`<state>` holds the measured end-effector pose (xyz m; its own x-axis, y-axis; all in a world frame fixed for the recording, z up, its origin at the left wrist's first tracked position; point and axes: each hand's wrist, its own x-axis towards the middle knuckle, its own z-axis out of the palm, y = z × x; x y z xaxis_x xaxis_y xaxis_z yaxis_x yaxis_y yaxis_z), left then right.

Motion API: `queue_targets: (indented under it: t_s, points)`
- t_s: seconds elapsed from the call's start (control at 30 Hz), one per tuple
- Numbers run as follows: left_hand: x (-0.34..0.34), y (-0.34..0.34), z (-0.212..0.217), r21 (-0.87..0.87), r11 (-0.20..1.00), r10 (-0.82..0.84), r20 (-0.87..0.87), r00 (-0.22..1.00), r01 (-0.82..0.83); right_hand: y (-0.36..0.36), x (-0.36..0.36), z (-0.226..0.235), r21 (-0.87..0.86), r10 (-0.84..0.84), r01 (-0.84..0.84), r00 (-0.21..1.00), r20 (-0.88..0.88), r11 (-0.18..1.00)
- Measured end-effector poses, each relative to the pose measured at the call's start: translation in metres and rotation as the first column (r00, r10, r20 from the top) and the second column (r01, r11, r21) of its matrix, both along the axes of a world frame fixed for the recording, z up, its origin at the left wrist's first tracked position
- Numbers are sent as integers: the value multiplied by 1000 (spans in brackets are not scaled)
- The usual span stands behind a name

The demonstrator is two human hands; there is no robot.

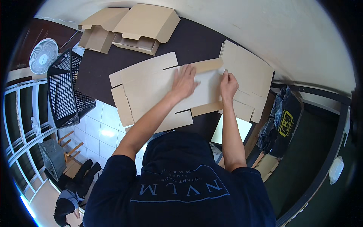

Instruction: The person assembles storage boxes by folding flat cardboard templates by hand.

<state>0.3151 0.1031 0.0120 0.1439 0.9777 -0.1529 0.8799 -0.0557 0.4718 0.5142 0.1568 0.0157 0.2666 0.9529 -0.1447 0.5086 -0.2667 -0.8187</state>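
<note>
Dark matte table [196,41] under flat brown cardboard sheet [151,90], slotted, flaps splayed. Left hand [184,83] spread, palm pressing sheet middle. Right hand [228,85] pinching sheet's edge. Stack of flat cardboard [249,75] just right of hands. Folded boxes [128,28] beyond left hand, open; contents unclear.

A dark brown rectangular tabletop [196,38] fills the middle. Beyond its far edge rises a plain white wall [264,30]. Left of the table stands a black plastic mesh basket [66,89], with a white round fan [43,56] past it. Below the table's left corner lies glossy white tiled floor [102,130] catching bright light.
</note>
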Motion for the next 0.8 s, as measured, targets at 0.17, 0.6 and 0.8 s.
queue_targets:
  t_s: [0.17, 0.6, 0.8]
  points:
    - [16, -27, -19, -63, 994, -106, -258, 960, 92, -13, -59, 12, 252, 489, -610, 771, 407, 752]
    - [12, -32, -21, 24, 999, -40, -174, 984, 45, -5, -80, -3, -193, 750, -739, 566, 343, 646]
    - [16, -25, -18, -2, 999, -42, -240, 970, 43, 9, -71, 2, -242, 746, -728, 517, 421, 641]
